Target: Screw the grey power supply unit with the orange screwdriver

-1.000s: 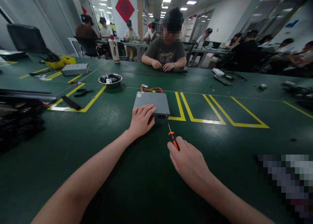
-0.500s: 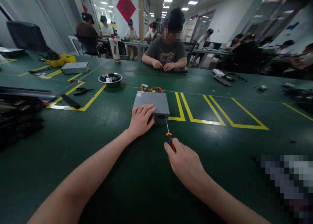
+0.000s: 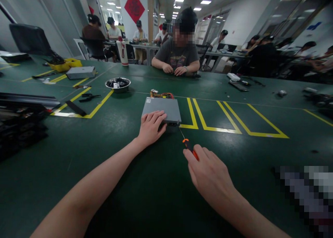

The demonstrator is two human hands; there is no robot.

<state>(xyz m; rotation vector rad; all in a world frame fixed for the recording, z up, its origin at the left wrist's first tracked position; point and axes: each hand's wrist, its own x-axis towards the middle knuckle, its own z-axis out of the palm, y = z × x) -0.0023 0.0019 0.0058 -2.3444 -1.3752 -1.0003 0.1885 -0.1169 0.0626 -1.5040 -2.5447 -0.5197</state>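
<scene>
A flat grey computer power supply (image 3: 166, 106) lies on the green table in front of me, its socket face towards me and coloured cables (image 3: 165, 95) at its far side. My left hand (image 3: 152, 125) grips its near left part, with fingers over the top and the thumb low by the front face. In my right hand (image 3: 208, 165) is a screwdriver (image 3: 186, 143) with an orange and black handle, the fingers closed round it. Its shaft slants up and left to the lower right corner of the power supply. Whether the tip touches there is too small to tell.
Beyond the power supply stands a metal bowl (image 3: 118, 89) with dark small parts. Yellow tape (image 3: 221, 130) marks the table to the right. At left lie black parts (image 3: 75, 108), a grey box (image 3: 81, 72) and a yellow tray (image 3: 70, 63). A person (image 3: 179, 54) sits opposite.
My right hand has swung right and slightly up with the screwdriver, so its shaft now leans more. The left hand and the power supply stay put.
</scene>
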